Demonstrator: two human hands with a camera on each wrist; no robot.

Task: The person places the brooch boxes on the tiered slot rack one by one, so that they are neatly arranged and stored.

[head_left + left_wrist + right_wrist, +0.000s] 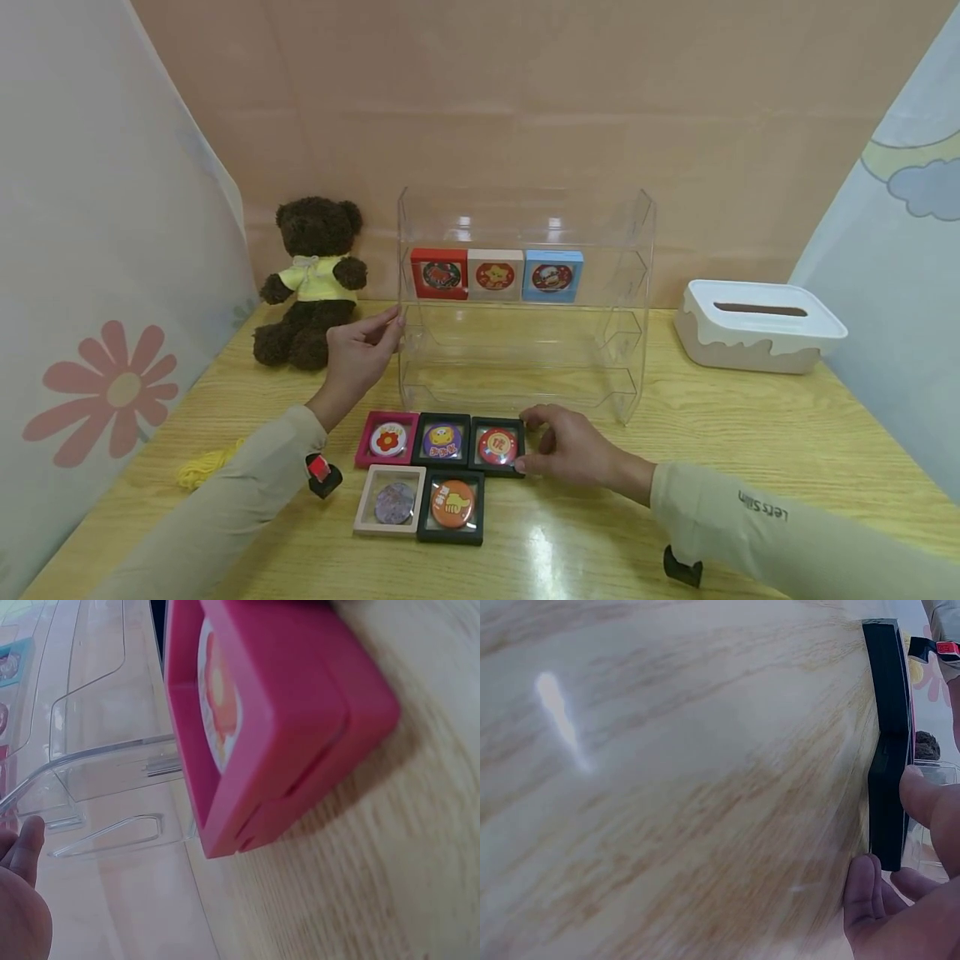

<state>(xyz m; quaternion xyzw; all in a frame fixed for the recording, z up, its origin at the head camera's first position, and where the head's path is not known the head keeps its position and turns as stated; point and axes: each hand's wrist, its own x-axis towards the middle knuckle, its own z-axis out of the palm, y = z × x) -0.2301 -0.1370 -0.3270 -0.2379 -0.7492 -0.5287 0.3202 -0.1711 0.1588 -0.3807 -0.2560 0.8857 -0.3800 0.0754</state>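
My left hand [360,354] pinches the left side edge of a clear tiered display rack [525,354]. My right hand [573,450] holds the right end of a black display frame [474,444] with a red round badge [497,446], thumb and fingertips at its corners. In the right wrist view, the thumb lies on this black frame [887,817] and the fingers [864,889] curl at its end. Left of it in the same row are a black frame with a purple badge [442,442] and a pink frame [363,442]. A cream frame [362,508] and a black frame with an orange badge [452,504] lie in front.
Red [439,273], cream [495,275] and blue [553,275] frames stand side by side on an upper tier of the rack. A brown teddy bear [318,279] sits left, a white tissue box [761,325] right. Yellow yarn [206,467] lies by the left sleeve.
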